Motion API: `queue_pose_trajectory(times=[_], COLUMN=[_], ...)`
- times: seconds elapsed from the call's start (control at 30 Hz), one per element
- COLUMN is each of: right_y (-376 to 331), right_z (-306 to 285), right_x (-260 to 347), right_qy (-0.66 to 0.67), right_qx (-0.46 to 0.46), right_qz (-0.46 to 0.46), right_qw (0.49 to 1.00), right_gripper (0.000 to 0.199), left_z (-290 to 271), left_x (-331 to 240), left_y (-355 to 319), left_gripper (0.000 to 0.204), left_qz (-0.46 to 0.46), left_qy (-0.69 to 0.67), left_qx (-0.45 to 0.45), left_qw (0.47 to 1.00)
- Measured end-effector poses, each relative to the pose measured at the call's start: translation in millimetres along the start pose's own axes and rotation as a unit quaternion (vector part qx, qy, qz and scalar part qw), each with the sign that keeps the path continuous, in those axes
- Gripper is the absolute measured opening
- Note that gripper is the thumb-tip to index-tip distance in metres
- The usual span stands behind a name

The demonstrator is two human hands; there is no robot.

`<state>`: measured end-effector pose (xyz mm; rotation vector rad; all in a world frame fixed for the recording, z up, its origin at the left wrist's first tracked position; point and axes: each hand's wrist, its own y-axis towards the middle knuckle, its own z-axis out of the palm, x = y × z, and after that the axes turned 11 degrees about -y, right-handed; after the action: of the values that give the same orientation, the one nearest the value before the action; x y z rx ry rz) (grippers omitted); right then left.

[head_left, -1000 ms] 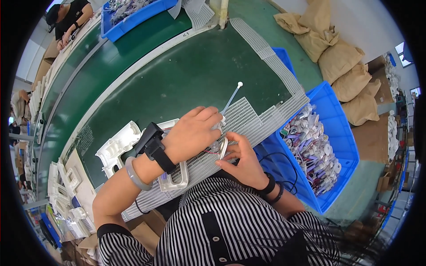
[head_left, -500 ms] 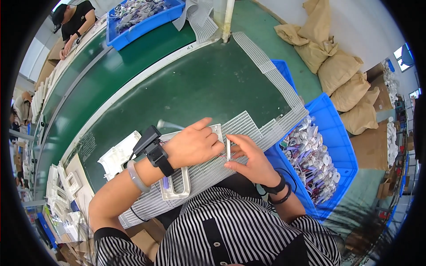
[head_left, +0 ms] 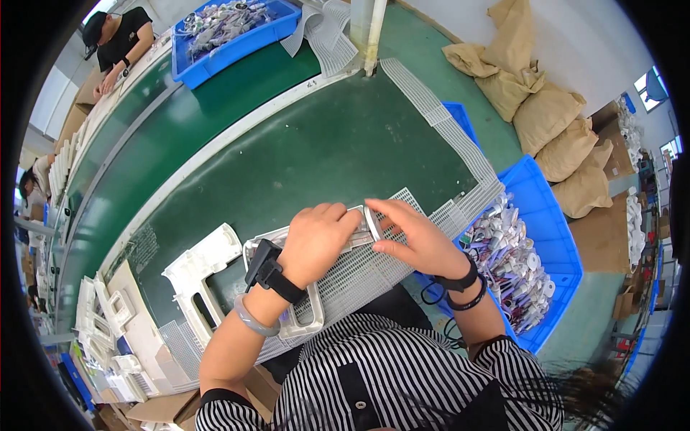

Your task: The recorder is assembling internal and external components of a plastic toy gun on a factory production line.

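Observation:
A white plastic housing (head_left: 310, 327) with a looped handle lies on the mesh mat in front of me. My left hand (head_left: 316, 241) rests over it, fingers curled down inside near its right end; what they pinch is hidden. At that same end, a thin white end piece (head_left: 374, 224) stands between the thumb and fingers of my right hand (head_left: 417, 241). It appears to touch the housing. Left of my left hand lies another white housing half (head_left: 203, 263), with nobody touching it.
A blue bin (head_left: 564, 244) of white and purple parts stands at my right. Another blue bin (head_left: 237, 54) sits across the green table (head_left: 287, 158). White shells (head_left: 100, 316) are piled at left. Brown sacks (head_left: 550, 118) line the wall. A person (head_left: 122, 43) works at far left.
My right hand has brought the white end piece up against the housing's end. My left hand has come down lower over the housing. The clear tube-like piece beside my left hand no longer shows.

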<state>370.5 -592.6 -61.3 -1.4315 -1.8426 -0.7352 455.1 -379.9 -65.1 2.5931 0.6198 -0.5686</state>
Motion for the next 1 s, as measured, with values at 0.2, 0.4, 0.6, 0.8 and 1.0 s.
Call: queue_pose_trajectory(times=[0.2,0.4,0.6,0.8,1.0], right_y=[14.0,15.3,15.3,16.4,13.3], right_z=[2.9,8.9,8.8,5.8,11.2], right_x=[-13.9,-17.5,-20.6,-20.2,-15.8], right_qy=[0.022,0.104,0.142,0.116,0.142], right_qx=[0.051,0.058,0.072,0.086,0.057], right_qz=[0.01,0.047,0.078,0.075,0.087], right_qw=[0.998,0.992,0.984,0.987,0.984], right_gripper=[0.064,0.063,0.063,0.062,0.061], left_z=[13.7,25.7,31.6,34.4,37.5], left_x=[-5.8,-7.9,-8.3,-6.7,-6.1], left_y=[-4.4,-9.5,-9.3,-11.4,-11.0], left_gripper=[0.011,0.008,0.008,0.009,0.009], left_qz=[-0.107,-0.132,-0.141,-0.137,-0.121], left_qy=[0.007,-0.011,-0.003,-0.002,-0.005], left_qx=[-0.04,-0.096,-0.098,-0.099,-0.121], left_qw=[0.993,0.987,0.985,0.986,0.985])
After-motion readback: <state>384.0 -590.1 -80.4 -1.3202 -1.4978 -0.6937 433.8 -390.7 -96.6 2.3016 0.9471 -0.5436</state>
